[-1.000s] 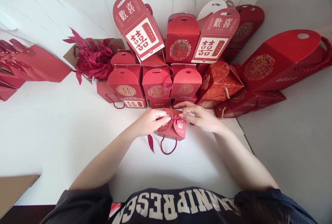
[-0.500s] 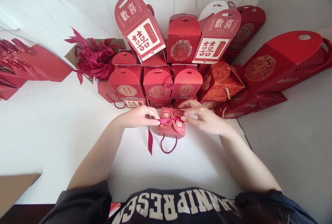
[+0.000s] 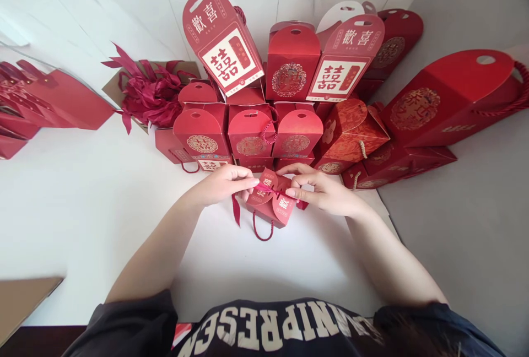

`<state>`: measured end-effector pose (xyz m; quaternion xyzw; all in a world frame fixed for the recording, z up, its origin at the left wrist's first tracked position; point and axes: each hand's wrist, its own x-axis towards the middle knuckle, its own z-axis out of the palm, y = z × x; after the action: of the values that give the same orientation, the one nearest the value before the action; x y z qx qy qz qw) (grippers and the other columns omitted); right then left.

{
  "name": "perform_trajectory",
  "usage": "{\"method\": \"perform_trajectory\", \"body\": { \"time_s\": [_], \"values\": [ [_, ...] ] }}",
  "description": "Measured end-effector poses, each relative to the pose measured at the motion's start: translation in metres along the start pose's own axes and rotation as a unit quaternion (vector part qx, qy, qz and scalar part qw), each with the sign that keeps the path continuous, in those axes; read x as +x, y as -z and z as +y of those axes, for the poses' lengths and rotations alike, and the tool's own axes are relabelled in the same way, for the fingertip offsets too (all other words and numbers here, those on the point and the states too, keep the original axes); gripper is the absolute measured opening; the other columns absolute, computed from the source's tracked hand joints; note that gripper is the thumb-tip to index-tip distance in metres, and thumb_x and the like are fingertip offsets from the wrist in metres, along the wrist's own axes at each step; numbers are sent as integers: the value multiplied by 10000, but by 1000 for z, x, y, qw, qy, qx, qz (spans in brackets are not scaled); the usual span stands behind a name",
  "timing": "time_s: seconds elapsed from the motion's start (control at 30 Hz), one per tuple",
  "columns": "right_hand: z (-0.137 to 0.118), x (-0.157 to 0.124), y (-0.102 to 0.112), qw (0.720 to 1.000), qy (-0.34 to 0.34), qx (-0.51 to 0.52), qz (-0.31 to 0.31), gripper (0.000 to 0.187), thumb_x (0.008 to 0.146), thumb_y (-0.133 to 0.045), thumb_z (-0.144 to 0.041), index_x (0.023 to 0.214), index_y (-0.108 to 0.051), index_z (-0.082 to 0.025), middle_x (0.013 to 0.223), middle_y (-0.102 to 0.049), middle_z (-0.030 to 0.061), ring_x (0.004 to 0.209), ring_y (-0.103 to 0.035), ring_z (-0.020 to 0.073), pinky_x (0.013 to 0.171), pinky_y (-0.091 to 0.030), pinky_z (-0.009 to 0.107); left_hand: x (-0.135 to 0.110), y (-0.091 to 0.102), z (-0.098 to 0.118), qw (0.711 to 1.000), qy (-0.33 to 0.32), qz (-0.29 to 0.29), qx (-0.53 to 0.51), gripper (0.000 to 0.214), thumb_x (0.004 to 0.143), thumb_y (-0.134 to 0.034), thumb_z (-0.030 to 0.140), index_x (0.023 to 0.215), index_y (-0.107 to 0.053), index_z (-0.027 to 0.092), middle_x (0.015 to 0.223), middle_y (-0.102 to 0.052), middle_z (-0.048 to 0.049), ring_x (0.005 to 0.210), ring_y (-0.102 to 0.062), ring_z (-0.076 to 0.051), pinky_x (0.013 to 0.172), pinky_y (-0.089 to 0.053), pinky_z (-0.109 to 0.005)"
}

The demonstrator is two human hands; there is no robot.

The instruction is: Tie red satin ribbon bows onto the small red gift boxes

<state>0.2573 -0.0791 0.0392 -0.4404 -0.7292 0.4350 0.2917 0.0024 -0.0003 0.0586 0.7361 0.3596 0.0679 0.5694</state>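
Note:
A small red gift box [image 3: 270, 215] with rounded top flaps and a cord handle [image 3: 263, 239] sits on the white table in front of me. Dark red ribbon [image 3: 270, 188] runs through the slots of its flaps and is drawn out to both sides. My left hand [image 3: 231, 185] pinches one side of the ribbon, and a loose tail [image 3: 236, 211] hangs below the fingers. On the other side my right hand [image 3: 318, 187] pinches the ribbon between thumb and finger, with a short end showing beneath. Its index finger reaches over the box's far edge.
Several red gift boxes [image 3: 251, 132] are stacked behind the hands, against the tiled wall. A cardboard box [image 3: 109, 88] full of ribbons [image 3: 151, 95] stands back left. Red bags [image 3: 78, 98] lie at far left, larger boxes [image 3: 446, 98] at right. Cardboard [image 3: 25, 304] shows at the lower left.
The gift box has turned slightly and shifted a little left. My left hand has moved slightly up, and the ribbon now slants down to the right. Both hands keep hold of it.

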Motion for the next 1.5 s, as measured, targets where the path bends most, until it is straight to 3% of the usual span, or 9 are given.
{"method": "perform_trajectory", "body": {
  "time_s": [0.13,0.27,0.43,0.7,0.9,1.13,1.33,1.4,1.5],
  "values": [
    [-11,-6,0,1000,-14,-23,-3,380,942,-518,-482,694,-578,-200,929,-630,46,795,-602,163,783,-480,321,-11,-1,7,998,54,-4,-43,342,920,-514,469,759,-538,169,680,-684,-33,544,-638,-138,514,-478,-238],
    [-11,-6,-1,997,-69,-17,10,457,916,-512,-557,631,-472,-202,599,-496,-26,566,-481,124,565,-380,265,-14,1,10,999,31,-6,-9,331,909,-551,435,723,-571,161,664,-670,-26,579,-648,-128,547,-506,-226],
    [-6,-2,-2,992,-107,57,-36,422,900,-521,-580,723,-540,-197,566,-481,-44,516,-466,109,509,-364,241,-12,2,9,998,41,-42,38,344,881,-575,441,693,-612,155,643,-655,-27,584,-633,-128,562,-513,-230],
    [-4,2,-10,986,-129,62,-88,422,873,-581,-560,743,-625,-161,544,-497,-42,457,-428,78,437,-300,215,-6,0,2,993,38,-62,92,386,875,-577,479,652,-538,166,571,-578,14,495,-535,-90,487,-424,-195],
    [1,1,-8,994,-104,25,-35,418,926,-520,-505,657,-485,-187,555,-463,-48,508,-424,88,491,-302,220,-3,7,-2,994,25,-81,69,345,881,-586,428,669,-542,160,591,-552,25,528,-524,-80,519,-422,-190],
    [3,2,0,994,-91,-53,-14,409,937,-505,-489,668,-532,-182,580,-547,-33,528,-445,91,542,-333,227,1,11,-7,994,6,-88,61,323,879,-602,382,662,-630,144,578,-610,-2,522,-568,-94,526,-451,-196],
    [17,5,1,995,-100,-7,-11,404,928,-518,-498,681,-547,-180,608,-548,-26,578,-490,106,576,-370,231,2,22,-15,985,-3,-171,13,208,866,-636,329,878,-777,177,811,-736,-62,765,-677,-161,752,-519,-257],
    [19,5,1,995,-96,4,-7,398,925,-525,-498,689,-553,-179,616,-546,-25,585,-490,108,580,-375,233,0,26,-15,982,-21,-185,33,182,851,-659,312,885,-792,192,846,-731,-59,798,-667,-164,753,-507,-249],
    [19,5,-1,995,-95,22,-8,389,926,-525,-495,701,-553,-179,618,-538,-26,590,-490,109,583,-385,234,-1,26,-14,983,-89,-149,65,140,809,-715,309,849,-801,205,891,-700,-56,779,-628,-145,701,-489,-234]
  ]
}}
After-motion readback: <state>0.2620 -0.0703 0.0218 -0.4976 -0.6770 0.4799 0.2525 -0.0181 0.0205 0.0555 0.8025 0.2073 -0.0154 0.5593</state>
